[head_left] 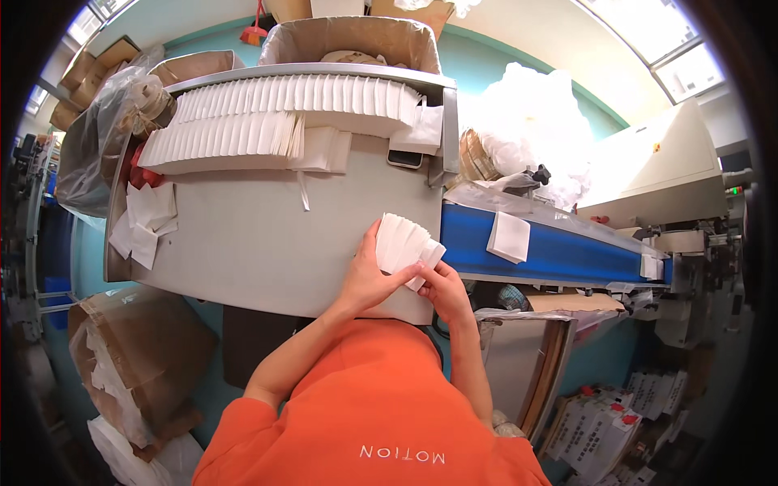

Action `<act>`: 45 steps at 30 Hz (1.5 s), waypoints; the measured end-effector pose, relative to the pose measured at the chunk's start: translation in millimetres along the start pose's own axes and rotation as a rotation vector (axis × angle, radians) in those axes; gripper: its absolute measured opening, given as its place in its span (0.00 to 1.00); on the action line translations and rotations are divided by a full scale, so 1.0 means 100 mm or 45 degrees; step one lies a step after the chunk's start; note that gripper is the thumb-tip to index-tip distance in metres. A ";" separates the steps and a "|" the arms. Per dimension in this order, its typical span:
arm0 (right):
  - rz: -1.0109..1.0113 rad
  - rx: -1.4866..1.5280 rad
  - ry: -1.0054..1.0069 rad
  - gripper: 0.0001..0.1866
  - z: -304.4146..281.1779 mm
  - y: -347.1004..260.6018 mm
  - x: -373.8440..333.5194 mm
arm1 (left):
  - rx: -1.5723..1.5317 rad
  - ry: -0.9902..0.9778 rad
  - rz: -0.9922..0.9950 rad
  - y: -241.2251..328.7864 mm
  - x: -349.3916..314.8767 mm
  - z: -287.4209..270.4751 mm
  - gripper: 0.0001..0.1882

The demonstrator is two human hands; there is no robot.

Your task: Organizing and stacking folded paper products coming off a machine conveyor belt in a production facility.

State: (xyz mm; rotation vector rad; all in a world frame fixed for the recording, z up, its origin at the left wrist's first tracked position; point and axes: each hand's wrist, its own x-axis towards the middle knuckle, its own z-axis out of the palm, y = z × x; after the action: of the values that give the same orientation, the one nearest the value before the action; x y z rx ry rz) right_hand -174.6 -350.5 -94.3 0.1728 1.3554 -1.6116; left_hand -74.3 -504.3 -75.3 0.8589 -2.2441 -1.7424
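Note:
A fanned stack of folded white papers (400,243) is held between my two hands over the table's right front edge. My left hand (369,278) wraps round the stack's left and lower side, with its thumb reaching right across the bottom. My right hand (446,293) pinches the stack's lower right corner. Just to the right, a single folded white paper packet (509,237) lies on the blue conveyor belt (470,241). Along the table's far side stand two long rows of the same folded papers, the back row (292,95) and the front row (219,147).
The grey table (259,235) has loose white papers (147,220) at its left edge and a dark phone (405,159) partly under papers at the far right. Beyond it stands a lined carton (352,40). Another packet (651,267) sits at the belt's far end.

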 end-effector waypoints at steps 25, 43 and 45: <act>-0.520 -0.549 0.269 0.24 0.33 0.04 0.03 | -0.405 -0.243 -0.013 -0.29 -0.03 0.25 0.42; -0.315 0.444 0.463 0.24 -0.15 0.05 0.07 | 0.101 0.321 0.195 -0.45 0.49 -0.33 0.15; -0.239 0.644 0.624 0.24 -0.05 0.05 0.07 | 0.374 0.632 0.211 -0.47 0.64 -0.67 0.18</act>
State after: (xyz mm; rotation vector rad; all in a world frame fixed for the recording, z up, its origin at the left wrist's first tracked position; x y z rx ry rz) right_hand -176.3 -350.2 -104.0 0.8078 1.3143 -2.1448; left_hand -80.2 -601.1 -112.4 0.9944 -2.1704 -1.0013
